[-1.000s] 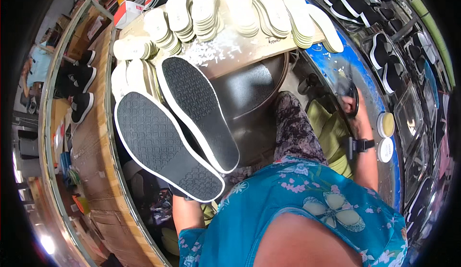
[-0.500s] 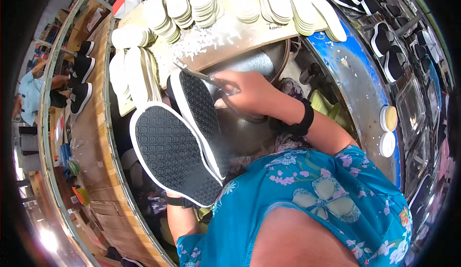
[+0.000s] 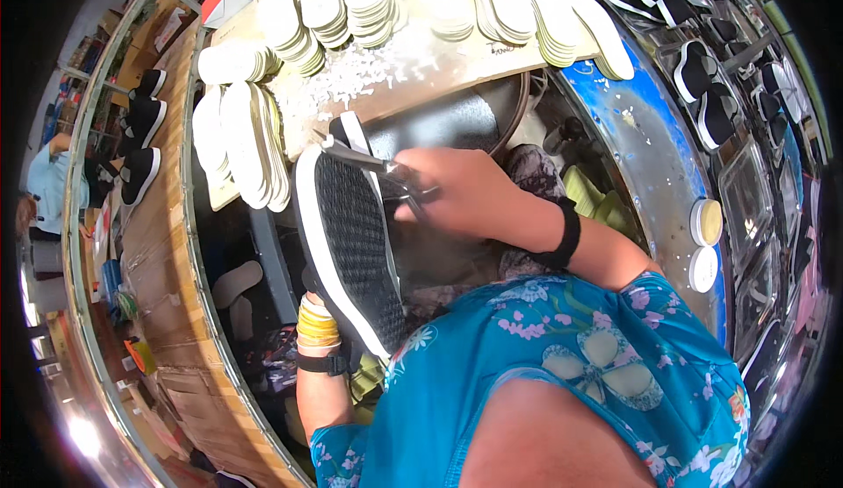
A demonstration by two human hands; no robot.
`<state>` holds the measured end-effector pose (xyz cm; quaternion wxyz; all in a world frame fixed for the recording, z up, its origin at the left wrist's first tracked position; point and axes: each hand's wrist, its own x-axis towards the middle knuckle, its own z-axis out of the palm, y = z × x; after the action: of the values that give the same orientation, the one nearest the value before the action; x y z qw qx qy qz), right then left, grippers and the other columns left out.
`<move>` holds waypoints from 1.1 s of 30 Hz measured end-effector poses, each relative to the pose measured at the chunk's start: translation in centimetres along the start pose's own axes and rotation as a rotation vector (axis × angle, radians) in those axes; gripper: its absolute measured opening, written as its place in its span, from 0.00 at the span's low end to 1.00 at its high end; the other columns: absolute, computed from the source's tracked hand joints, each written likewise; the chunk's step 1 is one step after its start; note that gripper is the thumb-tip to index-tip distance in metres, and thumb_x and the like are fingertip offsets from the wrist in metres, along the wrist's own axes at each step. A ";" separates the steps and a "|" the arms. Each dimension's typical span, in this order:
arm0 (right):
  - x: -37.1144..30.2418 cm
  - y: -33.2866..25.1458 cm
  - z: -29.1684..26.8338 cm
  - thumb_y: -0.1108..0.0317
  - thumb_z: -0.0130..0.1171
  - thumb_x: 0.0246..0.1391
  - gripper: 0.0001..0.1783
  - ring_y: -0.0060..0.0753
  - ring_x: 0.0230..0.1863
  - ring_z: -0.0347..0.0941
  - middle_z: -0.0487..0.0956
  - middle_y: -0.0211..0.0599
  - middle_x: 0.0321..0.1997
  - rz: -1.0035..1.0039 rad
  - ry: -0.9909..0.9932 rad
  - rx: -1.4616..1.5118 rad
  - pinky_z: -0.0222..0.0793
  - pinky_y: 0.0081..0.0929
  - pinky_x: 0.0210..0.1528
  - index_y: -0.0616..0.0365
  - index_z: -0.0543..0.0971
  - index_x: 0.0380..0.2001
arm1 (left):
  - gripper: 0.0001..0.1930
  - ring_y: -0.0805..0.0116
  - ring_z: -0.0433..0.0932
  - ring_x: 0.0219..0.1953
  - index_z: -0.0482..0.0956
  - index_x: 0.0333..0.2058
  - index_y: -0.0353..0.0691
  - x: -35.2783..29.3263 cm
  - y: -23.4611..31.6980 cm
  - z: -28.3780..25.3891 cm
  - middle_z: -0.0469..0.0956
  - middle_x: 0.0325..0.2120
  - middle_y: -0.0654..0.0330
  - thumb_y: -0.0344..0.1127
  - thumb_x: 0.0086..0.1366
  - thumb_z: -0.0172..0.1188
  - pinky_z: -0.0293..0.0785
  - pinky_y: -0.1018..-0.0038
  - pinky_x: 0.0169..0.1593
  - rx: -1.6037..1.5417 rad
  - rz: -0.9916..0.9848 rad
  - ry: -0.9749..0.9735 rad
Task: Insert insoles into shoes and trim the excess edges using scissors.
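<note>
A black shoe with a white sidewall and a patterned black outsole (image 3: 351,216) is held upright, sole facing me. Part of a second shoe (image 3: 353,131) shows behind it, its white edge rising past the first. My left hand (image 3: 313,300) holds them from behind and below; its fingers are mostly hidden by the shoe, and yellow and white bands circle the wrist. My right hand (image 3: 461,191) is closed round a pair of metal scissors (image 3: 351,154), whose blades point left across the upper end of the sole.
Stacks of pale insoles (image 3: 369,5) line a board (image 3: 439,84) strewn with white scraps. At right, a blue-and-grey bench (image 3: 659,185) holds two round containers (image 3: 705,223). Finished black shoes (image 3: 142,176) stand on the left-hand counter, with another person (image 3: 54,180) beyond it.
The two shoes have turned and come closer together, so one now mostly covers the other. The left wrist bands have come into sight. The scissors have dropped slightly, staying by the shoes' upper end.
</note>
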<state>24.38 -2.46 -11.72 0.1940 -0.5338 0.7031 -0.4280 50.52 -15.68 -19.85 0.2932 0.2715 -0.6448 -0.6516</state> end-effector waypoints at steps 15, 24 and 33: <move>-14.4 15.3 -14.8 0.54 0.58 0.43 0.26 0.52 0.42 0.72 0.76 0.56 0.36 0.913 0.455 -0.782 0.67 0.39 0.42 0.55 0.72 0.45 | 0.14 0.62 0.75 0.34 0.71 0.42 0.35 7.8 -0.4 6.9 0.76 0.35 0.56 0.37 0.61 0.50 0.71 0.73 0.40 -0.216 -0.201 0.134; -17.8 17.9 -18.9 0.59 0.54 0.46 0.21 0.54 0.43 0.71 0.75 0.54 0.39 1.187 0.148 -0.882 0.66 0.43 0.44 0.60 0.73 0.41 | 0.15 0.62 0.75 0.35 0.71 0.44 0.35 5.5 0.3 8.3 0.76 0.36 0.56 0.37 0.61 0.50 0.71 0.73 0.42 -0.355 -0.261 0.048; -0.8 7.6 -1.2 0.55 0.61 0.41 0.41 0.52 0.58 0.56 0.61 0.56 0.56 0.089 0.008 0.001 0.55 0.38 0.58 0.60 0.58 0.56 | 0.12 0.48 0.75 0.32 0.72 0.31 0.26 13.6 -0.4 11.2 0.74 0.26 0.39 0.31 0.52 0.56 0.71 0.63 0.37 1.030 0.201 -0.098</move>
<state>19.37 -0.77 -17.35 0.2102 -0.5001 0.7266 -0.4216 33.07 -18.05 -19.68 0.1525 0.2863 -0.9174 -0.2307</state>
